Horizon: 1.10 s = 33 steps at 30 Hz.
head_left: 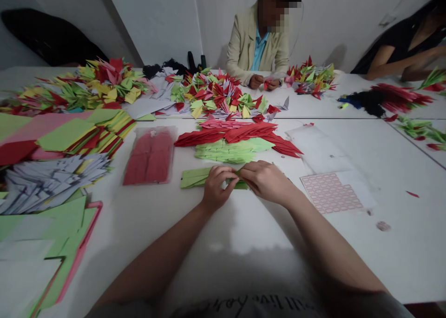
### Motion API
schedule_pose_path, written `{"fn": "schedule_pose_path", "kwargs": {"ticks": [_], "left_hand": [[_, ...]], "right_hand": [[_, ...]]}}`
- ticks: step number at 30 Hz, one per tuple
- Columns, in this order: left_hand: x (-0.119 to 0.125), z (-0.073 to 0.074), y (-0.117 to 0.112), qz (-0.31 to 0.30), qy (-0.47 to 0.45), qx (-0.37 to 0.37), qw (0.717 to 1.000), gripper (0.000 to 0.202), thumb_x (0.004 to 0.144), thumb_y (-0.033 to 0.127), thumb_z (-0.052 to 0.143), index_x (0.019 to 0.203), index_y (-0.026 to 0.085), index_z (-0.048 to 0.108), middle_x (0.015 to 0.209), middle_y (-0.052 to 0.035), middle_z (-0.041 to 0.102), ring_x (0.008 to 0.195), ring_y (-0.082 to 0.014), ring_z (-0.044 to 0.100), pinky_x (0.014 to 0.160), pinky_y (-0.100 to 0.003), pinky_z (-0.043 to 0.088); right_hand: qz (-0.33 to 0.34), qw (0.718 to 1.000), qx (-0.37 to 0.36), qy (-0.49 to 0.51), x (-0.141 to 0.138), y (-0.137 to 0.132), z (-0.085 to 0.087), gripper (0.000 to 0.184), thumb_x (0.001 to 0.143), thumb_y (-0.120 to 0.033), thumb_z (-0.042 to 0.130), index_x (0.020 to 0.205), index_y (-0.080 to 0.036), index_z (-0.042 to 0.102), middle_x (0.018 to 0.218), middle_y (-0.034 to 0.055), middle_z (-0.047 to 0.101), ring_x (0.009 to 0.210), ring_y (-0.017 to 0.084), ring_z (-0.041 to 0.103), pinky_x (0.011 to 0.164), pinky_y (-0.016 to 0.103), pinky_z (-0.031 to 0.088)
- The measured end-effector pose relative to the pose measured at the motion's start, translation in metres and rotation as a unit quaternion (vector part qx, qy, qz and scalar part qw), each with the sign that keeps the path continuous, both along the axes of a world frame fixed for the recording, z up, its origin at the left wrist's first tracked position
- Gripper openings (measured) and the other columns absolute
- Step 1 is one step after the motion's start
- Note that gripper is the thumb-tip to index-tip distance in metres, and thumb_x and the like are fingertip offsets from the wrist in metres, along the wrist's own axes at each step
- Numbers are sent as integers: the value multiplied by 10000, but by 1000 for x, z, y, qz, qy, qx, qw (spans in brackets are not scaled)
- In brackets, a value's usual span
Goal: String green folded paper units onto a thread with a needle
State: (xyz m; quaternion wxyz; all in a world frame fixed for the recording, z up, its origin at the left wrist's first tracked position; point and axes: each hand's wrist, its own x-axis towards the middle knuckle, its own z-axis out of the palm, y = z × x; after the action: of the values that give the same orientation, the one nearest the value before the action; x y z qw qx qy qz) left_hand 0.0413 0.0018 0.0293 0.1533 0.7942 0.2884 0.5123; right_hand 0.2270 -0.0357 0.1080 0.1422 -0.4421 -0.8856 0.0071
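Over the table in front of me, my left hand and my right hand meet, fingertips pinched together. Both are closed on a small piece of folded green paper, mostly hidden by the fingers. Beneath and to the left lie folded green paper strips, partly covered by my left hand. Just beyond my hands is a stack of light green folded papers. Behind it are red folded papers and a few pink ones.
Left are a plastic packet of red paper, grey-white folded papers and green sheets. A sticker sheet and plastic bag lie right. Colourful folded-paper heaps stand far off; a person in a beige jacket sits opposite.
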Motion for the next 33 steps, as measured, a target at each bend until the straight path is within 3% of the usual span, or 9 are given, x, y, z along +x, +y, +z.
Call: {"fn": "schedule_pose_path", "kwargs": {"ticks": [6, 18, 23, 28, 33], "left_hand": [[-5, 4, -2, 2, 49, 20, 999, 19, 868, 218, 579, 878, 204, 588, 1025, -60, 666, 999, -200, 588, 919, -392, 441], [-4, 8, -5, 12, 55, 1, 998, 152, 925, 199, 448, 936, 214, 600, 1169, -66, 637, 1111, -209, 558, 996, -428, 398], [-2, 4, -4, 37, 64, 12, 997, 74, 878, 259, 571, 934, 213, 590, 1077, -71, 654, 1060, -216, 588, 955, -412, 430], [0, 2, -3, 30, 62, 42, 997, 94, 912, 184, 512, 956, 214, 589, 1042, -59, 660, 1030, -188, 589, 930, -381, 441], [0, 4, -4, 29, 52, 21, 998, 123, 900, 223, 515, 999, 213, 589, 1023, -62, 668, 1029, -201, 598, 934, -391, 444]], "right_hand": [[31, 999, 11, 16, -3, 2, -4, 167, 944, -137, 466, 975, -162, 628, 866, 57, 628, 802, 182, 533, 723, 301, 353], [-1, 996, -2, 91, 4, 2, 1, 215, 969, -187, 420, 923, -162, 628, 842, 68, 633, 821, 191, 544, 751, 301, 396], [8, 994, -9, 108, 2, 2, -1, 198, 965, -222, 449, 951, -154, 635, 896, 73, 666, 852, 194, 581, 785, 309, 429], [-9, 996, 1, 86, 1, 1, -2, 203, 961, -213, 439, 970, -142, 630, 903, 90, 667, 814, 202, 586, 745, 312, 430], [-12, 996, 2, 91, 0, 1, -2, 224, 970, -228, 428, 976, -141, 635, 911, 99, 675, 826, 201, 590, 755, 310, 421]]}}
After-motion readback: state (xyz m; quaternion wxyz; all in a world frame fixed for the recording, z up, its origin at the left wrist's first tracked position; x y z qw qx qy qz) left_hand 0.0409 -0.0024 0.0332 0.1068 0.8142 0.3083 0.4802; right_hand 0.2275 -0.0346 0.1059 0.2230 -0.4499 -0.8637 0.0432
